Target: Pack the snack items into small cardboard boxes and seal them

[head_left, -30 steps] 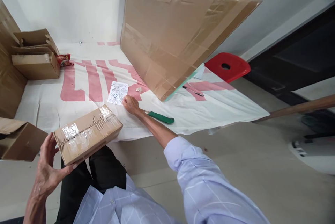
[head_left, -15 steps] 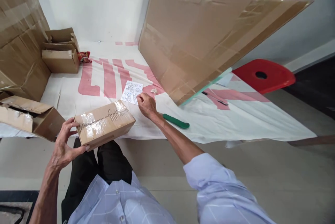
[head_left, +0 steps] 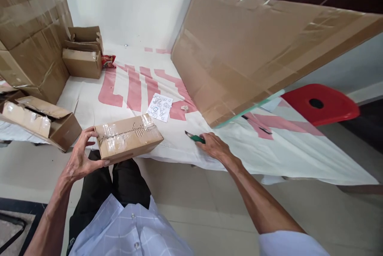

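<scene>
My left hand (head_left: 82,156) grips the left end of a taped cardboard box (head_left: 128,138), thumb low on its front and fingers behind the corner. The box sits at the table's front edge, its top seam covered by clear tape. To the right, my right hand (head_left: 214,146) is closed around the handle of a green knife (head_left: 197,139), low over the cloth. The short dark blade points left towards the box; most of the handle is hidden in my palm. Behind the box lies a paper sheet (head_left: 160,107) with small drawings, and a small crumpled scrap (head_left: 184,108) beside it.
A big cardboard panel (head_left: 239,48) leans at the back right, near a red stool (head_left: 332,104). An opened carton (head_left: 64,130) lies at the left edge. Small boxes (head_left: 82,62), a red packet (head_left: 108,61) and a large carton (head_left: 32,28) stand behind. A dark pen-like object (head_left: 265,130) lies right.
My right hand has moved right and towards me, from beside the paper sheet to the green knife, and has taken hold of it. My left hand keeps its grip on the box. The view has shifted.
</scene>
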Demonstrator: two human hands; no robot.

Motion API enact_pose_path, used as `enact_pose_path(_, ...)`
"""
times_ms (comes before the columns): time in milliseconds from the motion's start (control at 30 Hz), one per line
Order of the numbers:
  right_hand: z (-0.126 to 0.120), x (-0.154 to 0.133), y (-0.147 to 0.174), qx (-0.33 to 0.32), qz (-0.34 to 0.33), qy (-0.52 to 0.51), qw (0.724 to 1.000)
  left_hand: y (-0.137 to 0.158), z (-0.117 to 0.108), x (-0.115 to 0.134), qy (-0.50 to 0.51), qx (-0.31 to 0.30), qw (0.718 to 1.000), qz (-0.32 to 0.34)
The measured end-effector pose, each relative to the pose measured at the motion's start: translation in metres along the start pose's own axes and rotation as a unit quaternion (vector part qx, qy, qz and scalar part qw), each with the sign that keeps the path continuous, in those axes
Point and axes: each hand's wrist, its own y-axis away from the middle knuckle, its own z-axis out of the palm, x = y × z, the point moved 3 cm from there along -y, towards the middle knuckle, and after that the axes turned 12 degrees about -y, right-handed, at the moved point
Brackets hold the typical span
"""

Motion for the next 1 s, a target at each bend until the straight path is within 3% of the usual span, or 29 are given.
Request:
enact_pose_path(167,0.001,-0.003,0.014,0.08,-0.061,-0.038,0.994,0.001,0.001,0.004,0.0,-0.005,1.0,-0.001)
enact_pose_path(300,-0.019,-0.029,0.019,0.16,-0.103,-0.2,0.961,0.005,0.004,0.001,0.017,0.018,1.0,-0.003)
enact_pose_path(367,-0.035,-0.054,0.025,0.129,-0.143,-0.302,0.934,0.005,0.004,0.001,0.009,0.016,1.0,0.003)
enact_pose_path(467,-0.064,-0.107,0.042,0.034,-0.214,-0.404,0.889,0.005,0.002,0.003,-0.007,0.009,1.0,0.017)
enact_pose_path(600,-0.101,-0.183,0.076,-0.033,-0.383,-0.374,0.844,0.007,0.001,0.008,-0.021,-0.006,0.999,0.033)
enact_pose_path(700,-0.117,-0.224,0.092,-0.069,-0.465,-0.33,0.819,0.009,0.003,0.007,-0.015,-0.004,1.0,0.015)
enact_pose_path(800,-0.124,-0.25,0.096,-0.095,-0.512,-0.282,0.806,0.011,0.006,0.005,0.004,0.008,1.0,-0.002)
enact_pose_path(1000,-0.126,-0.272,0.093,-0.121,-0.545,-0.219,0.8,0.014,0.006,0.007,-0.032,0.013,0.999,0.04)
